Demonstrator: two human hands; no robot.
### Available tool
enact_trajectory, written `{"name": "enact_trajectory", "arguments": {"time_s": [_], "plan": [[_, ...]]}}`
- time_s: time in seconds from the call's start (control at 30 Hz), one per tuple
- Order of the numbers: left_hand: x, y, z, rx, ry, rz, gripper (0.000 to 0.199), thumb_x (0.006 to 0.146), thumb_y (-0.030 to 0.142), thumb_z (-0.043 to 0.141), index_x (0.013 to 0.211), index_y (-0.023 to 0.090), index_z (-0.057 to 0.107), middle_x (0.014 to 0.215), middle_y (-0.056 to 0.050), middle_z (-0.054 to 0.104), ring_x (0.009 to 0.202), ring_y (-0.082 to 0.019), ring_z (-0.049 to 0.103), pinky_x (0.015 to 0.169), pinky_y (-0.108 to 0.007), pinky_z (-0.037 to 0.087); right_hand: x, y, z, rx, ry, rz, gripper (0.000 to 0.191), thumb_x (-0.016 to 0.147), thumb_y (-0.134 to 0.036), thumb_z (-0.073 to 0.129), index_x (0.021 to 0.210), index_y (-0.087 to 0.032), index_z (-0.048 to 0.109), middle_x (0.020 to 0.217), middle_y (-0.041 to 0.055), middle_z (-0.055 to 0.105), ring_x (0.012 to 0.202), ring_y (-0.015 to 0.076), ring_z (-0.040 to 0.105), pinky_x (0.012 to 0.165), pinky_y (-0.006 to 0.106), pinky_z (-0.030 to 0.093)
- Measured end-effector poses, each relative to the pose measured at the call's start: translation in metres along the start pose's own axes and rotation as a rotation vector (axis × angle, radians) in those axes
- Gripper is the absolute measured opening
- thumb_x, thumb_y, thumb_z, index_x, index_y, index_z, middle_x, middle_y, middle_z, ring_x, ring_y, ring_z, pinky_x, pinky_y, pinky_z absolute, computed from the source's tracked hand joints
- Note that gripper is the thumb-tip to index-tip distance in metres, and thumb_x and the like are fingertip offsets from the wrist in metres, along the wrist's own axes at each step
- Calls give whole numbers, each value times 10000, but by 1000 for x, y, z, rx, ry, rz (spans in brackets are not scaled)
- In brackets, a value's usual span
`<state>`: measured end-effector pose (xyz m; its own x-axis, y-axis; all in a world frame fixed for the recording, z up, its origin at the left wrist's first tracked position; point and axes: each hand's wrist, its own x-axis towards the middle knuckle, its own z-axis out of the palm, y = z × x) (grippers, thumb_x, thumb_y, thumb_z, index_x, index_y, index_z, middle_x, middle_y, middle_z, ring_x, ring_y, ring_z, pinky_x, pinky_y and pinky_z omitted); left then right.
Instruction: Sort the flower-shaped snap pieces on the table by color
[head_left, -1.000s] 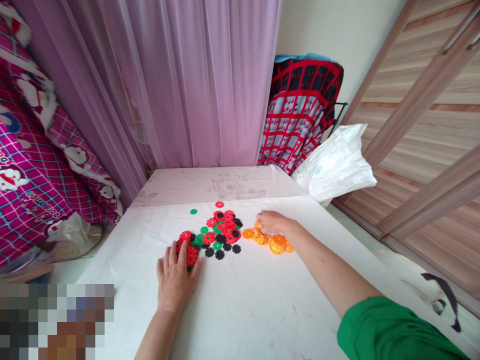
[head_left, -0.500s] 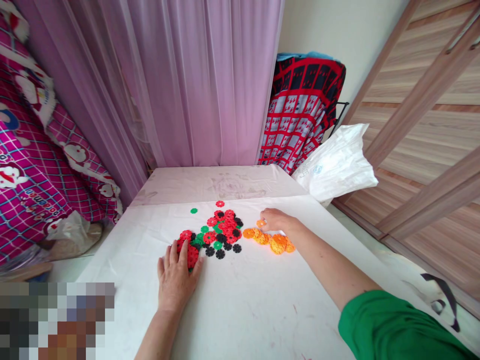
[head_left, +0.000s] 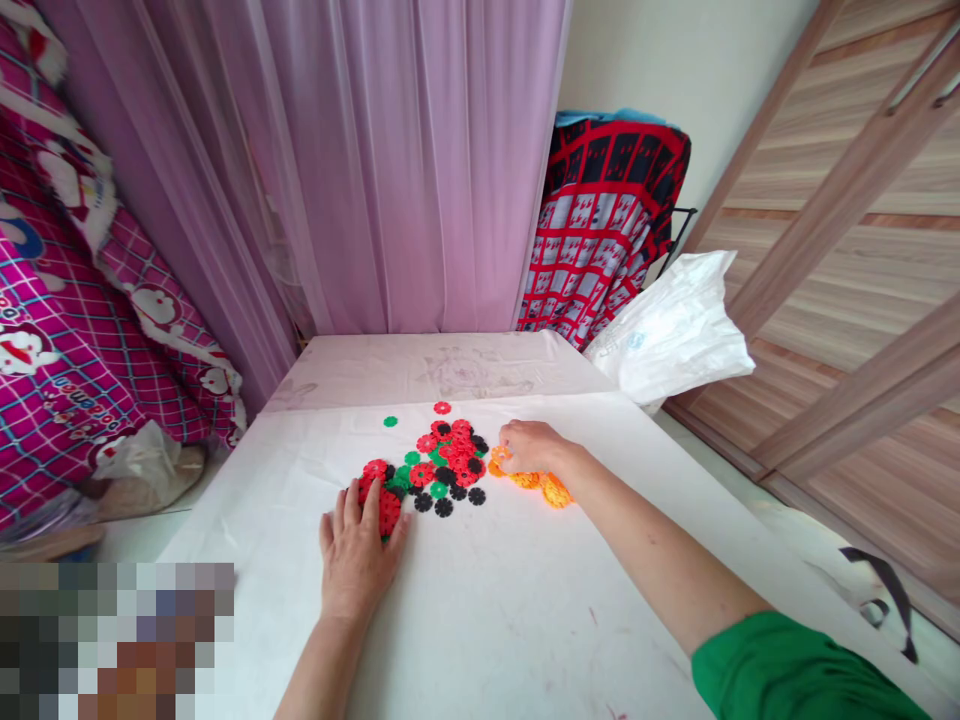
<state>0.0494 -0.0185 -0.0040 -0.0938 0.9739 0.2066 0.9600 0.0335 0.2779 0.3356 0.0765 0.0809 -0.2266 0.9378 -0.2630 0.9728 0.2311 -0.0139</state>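
My left hand (head_left: pixel 360 550) lies with spread fingers on a cluster of red discs (head_left: pixel 388 512) on the white-covered table (head_left: pixel 480 620). Right of it is a mixed heap of notched red discs (head_left: pixel 459 450), black discs (head_left: pixel 444 508) and green discs (head_left: pixel 412 458). My right hand (head_left: pixel 531 445) has its fingers closed on an orange disc (head_left: pixel 499 455), just right of the heap. Other orange discs (head_left: pixel 556 490) lie in a row under and beside that hand, partly hidden by it.
A lone green disc (head_left: pixel 390 421) and a lone red disc (head_left: pixel 442 408) lie farther back. Beyond the table's right back edge is a white plastic bag (head_left: pixel 675 325). Purple curtains (head_left: pixel 405 170) hang behind, and a wooden wardrobe (head_left: pixel 847 270) stands at the right.
My right hand has moved left with the orange disc, closer to the mixed heap. My left hand stays on the red discs. The view has shifted slightly.
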Motion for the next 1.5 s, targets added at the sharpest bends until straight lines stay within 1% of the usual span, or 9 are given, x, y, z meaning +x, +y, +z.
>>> {"name": "enact_trajectory", "arguments": {"time_s": [0.07, 0.17, 0.43, 0.53, 0.63, 0.87, 1.1, 1.3, 1.5], "plan": [[0, 0, 1, -5, 6, 3, 637, 911, 501, 441, 1470, 198, 399, 1545, -165, 358, 1435, -326, 296, 1157, -549, 226, 0, -5, 2, -26, -14, -9, 419, 681, -379, 699, 1048, -176, 691, 1151, 137, 674, 1018, 287, 656, 795, 303, 477], [0, -1, 2, -6, 17, 3, 635, 905, 502, 451, 1466, 208, 403, 1541, -164, 364, 1429, -326, 304, 1151, -558, 231, 0, -5, 6, -46, -31, -15, 401, 677, -378, 697, 1027, -183, 688, 1131, 133, 672, 1008, 283, 655, 791, 306, 473], [-1, 0, 2, -15, 19, 4, 633, 912, 516, 425, 1456, 193, 420, 1542, -166, 364, 1430, -316, 300, 1160, -550, 215, -2, -12, 15, -43, -9, -25, 626, 701, -503, 688, 1257, -244, 564, 1206, 117, 623, 1088, 284, 612, 846, 321, 442], [-1, 0, 1, -35, 18, 3, 632, 908, 520, 431, 1454, 202, 422, 1539, -166, 367, 1426, -314, 302, 1160, -556, 206, -2, -16, 18, -38, 13, -50, 475, 746, -443, 652, 1195, -299, 591, 1159, 73, 630, 1043, 253, 624, 826, 300, 424], [-1, -1, 2, -34, 17, 8, 642, 900, 520, 449, 1458, 203, 417, 1542, -168, 360, 1427, -322, 297, 1159, -558, 206, 0, -14, 20, -26, 11, -65, 350, 758, -370, 627, 1098, -290, 625, 1095, 51, 643, 969, 226, 642, 779, 276, 419], [-1, -1, 3, -6, 10, 13, 635, 915, 508, 432, 1467, 197, 401, 1549, -171, 346, 1433, -321, 294, 1161, -547, 210, -7, -3, 14, 16, -47, -84, 481, 725, -304, 643, 1204, -304, 599, 1147, 47, 633, 990, 230, 635, 778, 263, 429], [0, 0, 0, -7, 10, 5, 638, 906, 518, 440, 1462, 206, 410, 1545, -162, 357, 1433, -322, 295, 1160, -545, 215, -23, 3, 5, 13, -87, -99, 389, 722, -254, 650, 1108, -302, 645, 1112, 33, 619, 944, 213, 629, 747, 256, 429], [0, 0, -2, -22, -6, 11, 634, 915, 526, 410, 1456, 196, 416, 1545, -168, 351, 1432, -319, 296, 1159, -549, 213, -25, 8, 9, -32, -81, -142, 426, 699, -294, 692, 1119, -293, 624, 1112, 30, 628, 935, 213, 631, 741, 261, 427], [1, 0, -2, -5, -12, 1, 651, 910, 540, 420, 1470, 209, 396, 1548, -162, 348, 1433, -324, 296, 1159, -547, 216, -25, 7, 8, -90, -69, -188, 454, 705, -273, 664, 1154, -313, 606, 1085, 30, 637, 928, 219, 641, 726, 269, 417]]}}
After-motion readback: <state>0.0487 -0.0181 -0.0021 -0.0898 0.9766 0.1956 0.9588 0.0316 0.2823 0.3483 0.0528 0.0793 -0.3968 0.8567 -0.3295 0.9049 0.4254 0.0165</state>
